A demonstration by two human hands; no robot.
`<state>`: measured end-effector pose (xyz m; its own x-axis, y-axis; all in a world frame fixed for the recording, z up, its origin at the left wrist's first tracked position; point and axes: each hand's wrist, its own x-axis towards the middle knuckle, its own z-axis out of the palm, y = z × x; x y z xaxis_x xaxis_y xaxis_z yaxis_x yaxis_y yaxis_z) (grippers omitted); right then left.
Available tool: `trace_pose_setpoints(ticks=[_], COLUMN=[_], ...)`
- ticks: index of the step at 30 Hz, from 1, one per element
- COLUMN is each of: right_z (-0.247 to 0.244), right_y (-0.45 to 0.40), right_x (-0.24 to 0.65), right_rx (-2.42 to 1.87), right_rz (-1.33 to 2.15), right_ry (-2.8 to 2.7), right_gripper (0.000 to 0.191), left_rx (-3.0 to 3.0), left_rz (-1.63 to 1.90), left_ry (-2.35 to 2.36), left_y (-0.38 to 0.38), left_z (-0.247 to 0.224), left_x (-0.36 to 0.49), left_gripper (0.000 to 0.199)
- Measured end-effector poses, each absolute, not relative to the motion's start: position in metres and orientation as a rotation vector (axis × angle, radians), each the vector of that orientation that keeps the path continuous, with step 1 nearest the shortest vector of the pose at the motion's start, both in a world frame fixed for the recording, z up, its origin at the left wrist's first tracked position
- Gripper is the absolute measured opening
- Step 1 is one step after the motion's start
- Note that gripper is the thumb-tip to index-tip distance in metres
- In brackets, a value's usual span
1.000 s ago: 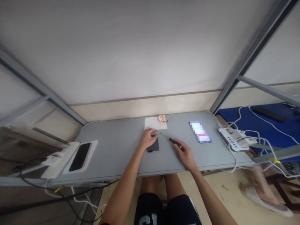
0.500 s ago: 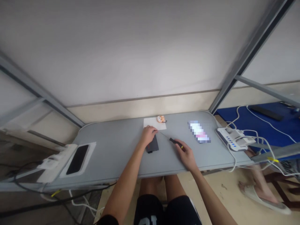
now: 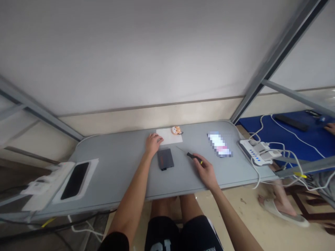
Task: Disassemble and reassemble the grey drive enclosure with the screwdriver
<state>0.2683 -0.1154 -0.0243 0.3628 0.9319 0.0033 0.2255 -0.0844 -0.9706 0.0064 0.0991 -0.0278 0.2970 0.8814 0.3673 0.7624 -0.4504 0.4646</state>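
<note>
My right hand (image 3: 205, 169) is closed around the black handle of a screwdriver (image 3: 193, 156), whose thin metal shaft points left and away from me. To the left, a flat dark grey box (image 3: 165, 159) with a reddish-brown mark lies on the grey table (image 3: 123, 164). Just beyond the box, my left hand (image 3: 153, 143) rests at the left edge of a sheet of white paper (image 3: 170, 138). Its thumb and fingers are drawn together; whatever they may hold is too small to make out. An orange-and-white animal-faced case (image 3: 176, 130) sits on the paper's far edge.
A lit phone (image 3: 220, 144) lies at the right, beside a white power strip (image 3: 255, 152) with plugged-in cables. Another dark phone (image 3: 75, 180) lies on white paper at the left. Metal posts (image 3: 277, 45) frame the table. Another person's hand (image 3: 331, 128) shows over a blue table.
My left hand has moved left off the dark box to the white paper's edge, uncovering the box. The right hand still holds the screwdriver in about the same place. The view has shifted slightly.
</note>
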Motion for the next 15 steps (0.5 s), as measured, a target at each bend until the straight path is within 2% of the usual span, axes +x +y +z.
trace_pose_setpoints(ticks=[5,11,15], right_z=[-0.027,-0.028,-0.025], right_y=[-0.115,-0.115,-0.115], right_x=[0.269,0.269,0.268], right_rx=[-1.588,-1.586,-1.577], right_rz=[0.868,0.894,0.916], right_ry=[-1.046,-1.031,-1.017], right_gripper=[0.056,0.060,0.064], left_rx=[2.334,2.283,2.319], left_rz=[0.929,1.059,1.033], left_ry=[1.530,1.595,1.587], left_y=[0.102,0.091,0.082], left_z=[-0.031,-0.033,-0.034], left_x=[-0.002,-0.017,-0.019], left_gripper=[0.004,0.019,0.022])
